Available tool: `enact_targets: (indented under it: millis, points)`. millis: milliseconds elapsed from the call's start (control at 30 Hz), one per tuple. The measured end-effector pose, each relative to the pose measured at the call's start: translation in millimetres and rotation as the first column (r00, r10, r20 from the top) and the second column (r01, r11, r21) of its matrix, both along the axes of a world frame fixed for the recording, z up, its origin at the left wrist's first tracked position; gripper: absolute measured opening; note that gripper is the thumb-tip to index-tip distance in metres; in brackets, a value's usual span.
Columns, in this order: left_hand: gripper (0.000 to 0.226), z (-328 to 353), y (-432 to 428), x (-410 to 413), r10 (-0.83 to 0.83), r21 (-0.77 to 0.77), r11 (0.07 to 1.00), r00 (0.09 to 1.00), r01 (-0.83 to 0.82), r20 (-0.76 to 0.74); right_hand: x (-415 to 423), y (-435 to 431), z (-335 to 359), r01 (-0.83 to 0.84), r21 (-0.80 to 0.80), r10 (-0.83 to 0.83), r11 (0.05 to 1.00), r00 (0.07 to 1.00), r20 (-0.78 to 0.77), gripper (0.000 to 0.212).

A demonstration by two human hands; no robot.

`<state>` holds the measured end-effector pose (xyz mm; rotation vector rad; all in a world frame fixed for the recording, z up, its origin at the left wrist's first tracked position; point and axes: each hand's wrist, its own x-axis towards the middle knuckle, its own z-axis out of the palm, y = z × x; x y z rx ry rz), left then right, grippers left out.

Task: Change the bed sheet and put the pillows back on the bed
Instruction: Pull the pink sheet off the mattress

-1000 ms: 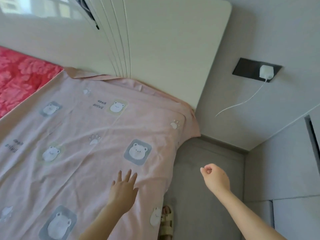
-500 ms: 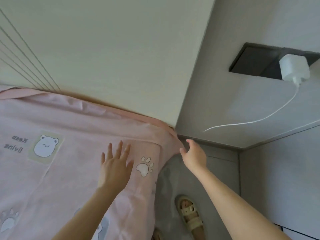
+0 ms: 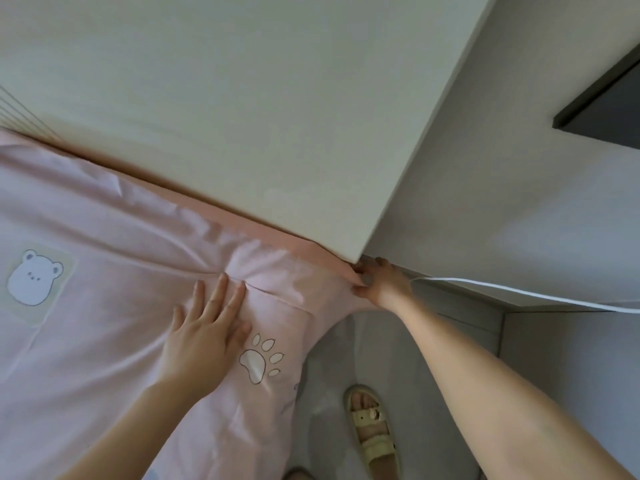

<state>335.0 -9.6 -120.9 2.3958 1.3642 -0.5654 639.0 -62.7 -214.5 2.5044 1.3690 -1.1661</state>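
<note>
A pink bed sheet (image 3: 104, 306) printed with bears and paw marks covers the bed at the left and lower middle. My left hand (image 3: 204, 334) lies flat on it with straight fingers, just left of a paw print. My right hand (image 3: 375, 280) grips the sheet's corner where it meets the bottom corner of the cream headboard (image 3: 277, 116). The cloth between my hands is bunched into folds. No pillows are in view.
A grey wall (image 3: 502, 185) stands right of the headboard, with a dark socket plate (image 3: 609, 109) and a white cable (image 3: 519, 291) running along it. Grey floor (image 3: 415, 393) lies beside the bed, where a foot in a pale yellow sandal (image 3: 370, 420) stands.
I have leaned closer to the headboard corner. My right hand went from reaching beside the sheet's corner to gripping it. My left hand slid up the sheet and stays flat.
</note>
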Motion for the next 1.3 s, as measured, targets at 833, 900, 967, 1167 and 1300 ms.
enact_targets:
  millis: [833, 900, 967, 1167, 1300]
  points:
    - [0.018, 174, -151, 13, 0.997, -0.857, 0.069, 0.006, -0.511, 0.076, -195, -190, 241, -0.015, 0.644, 0.164, 0.765, 0.971, -0.172, 0.009]
    - [0.015, 173, -156, -1, 0.995, -0.823, 0.042, -0.049, -0.566, 0.084, -198, -189, 253, 0.195, 0.354, 0.039, 0.915, 0.83, -0.556, 0.011]
    - [0.012, 170, -159, -12, 0.993, -0.806, 0.026, -0.081, -0.592, 0.091, -198, -185, 254, 0.41, 0.034, -0.228, 0.911, 0.571, -0.789, 0.016]
    - [0.009, 155, -172, -26, 0.986, -0.824, 0.112, -0.044, -0.556, 0.164, -216, -157, 219, 0.515, -0.118, -0.437, 0.849, 0.56, -0.704, 0.031]
    - [0.014, 143, -183, -35, 0.982, -0.829, 0.093, -0.085, -0.551, 0.167, -225, -157, 219, 0.408, -0.05, -0.333, 0.912, 0.662, -0.672, 0.031]
